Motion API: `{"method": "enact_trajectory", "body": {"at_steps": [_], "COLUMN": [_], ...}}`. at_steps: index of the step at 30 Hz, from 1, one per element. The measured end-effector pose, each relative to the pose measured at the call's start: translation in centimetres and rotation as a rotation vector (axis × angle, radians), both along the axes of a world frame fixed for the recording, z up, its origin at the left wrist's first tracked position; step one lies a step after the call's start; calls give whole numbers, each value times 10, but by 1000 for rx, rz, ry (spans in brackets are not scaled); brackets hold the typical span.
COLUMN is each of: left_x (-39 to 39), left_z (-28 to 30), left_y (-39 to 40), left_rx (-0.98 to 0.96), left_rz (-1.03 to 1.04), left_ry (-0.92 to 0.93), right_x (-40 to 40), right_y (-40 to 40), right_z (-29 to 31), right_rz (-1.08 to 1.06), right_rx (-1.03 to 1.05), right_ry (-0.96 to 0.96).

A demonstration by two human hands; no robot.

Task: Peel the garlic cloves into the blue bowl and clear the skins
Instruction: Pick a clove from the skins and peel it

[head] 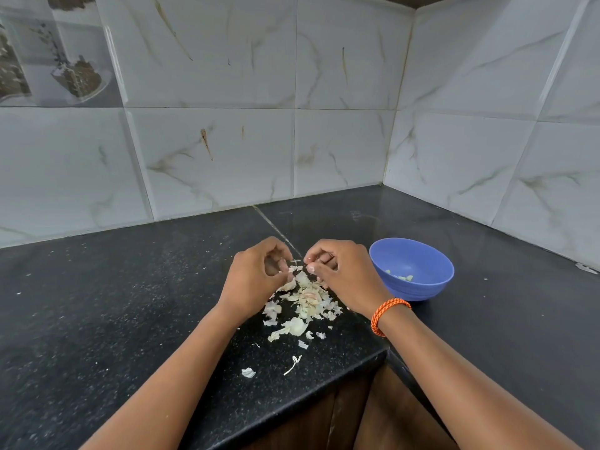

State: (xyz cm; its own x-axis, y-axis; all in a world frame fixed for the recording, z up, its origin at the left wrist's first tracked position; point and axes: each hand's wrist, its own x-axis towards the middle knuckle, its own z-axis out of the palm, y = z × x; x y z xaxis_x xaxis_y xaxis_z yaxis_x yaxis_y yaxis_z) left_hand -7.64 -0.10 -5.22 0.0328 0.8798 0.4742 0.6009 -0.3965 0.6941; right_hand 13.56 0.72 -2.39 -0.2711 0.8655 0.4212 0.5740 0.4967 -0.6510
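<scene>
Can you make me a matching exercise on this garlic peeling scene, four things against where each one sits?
Things:
1. bowl
2. skins
3. wristband
4. peeled garlic

Places:
A. piled on the counter below both hands
B. inside the bowl
C. on the counter right of the hands
D. around the right arm

Pairs: 1-C, 2-A, 3-D, 4-B

Your black speckled countertop (136,303) runs into a tiled corner, with a seam line crossing it just beyond where your fingers meet. Directly below that pinch and trailing back toward you lies a heap of garlic skins (303,302), with a few loose flakes and a thin stem scrap (292,365) nearer the counter's front edge. Just right of the pinch stands the blue bowl (411,269), a few pale peeled pieces inside.
</scene>
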Motion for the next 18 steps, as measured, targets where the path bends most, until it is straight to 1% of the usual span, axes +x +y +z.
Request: {"method": "enact_trajectory", "body": {"at_steps": [2, 5, 9, 13, 18], "left_x": [3, 4, -6, -12, -20], "left_z": [-2, -1, 2, 4, -1], "left_y": [0, -1, 1, 3, 10], "left_rx": [-12, -26, -59, -82, -48], "left_rz": [8, 67, 51, 65, 86], "left_ry": [59, 118, 81, 35, 71], "right_x": [3, 3, -6, -21, -44], "right_y": [0, -3, -7, -12, -21], "right_z": [-2, -2, -4, -3, -11], "right_rz": [-18, -29, -11, 37, 96], "right_rx": [-7, 13, 38, 41, 112], "right_ry": [-16, -106, -205, -239, -437]}}
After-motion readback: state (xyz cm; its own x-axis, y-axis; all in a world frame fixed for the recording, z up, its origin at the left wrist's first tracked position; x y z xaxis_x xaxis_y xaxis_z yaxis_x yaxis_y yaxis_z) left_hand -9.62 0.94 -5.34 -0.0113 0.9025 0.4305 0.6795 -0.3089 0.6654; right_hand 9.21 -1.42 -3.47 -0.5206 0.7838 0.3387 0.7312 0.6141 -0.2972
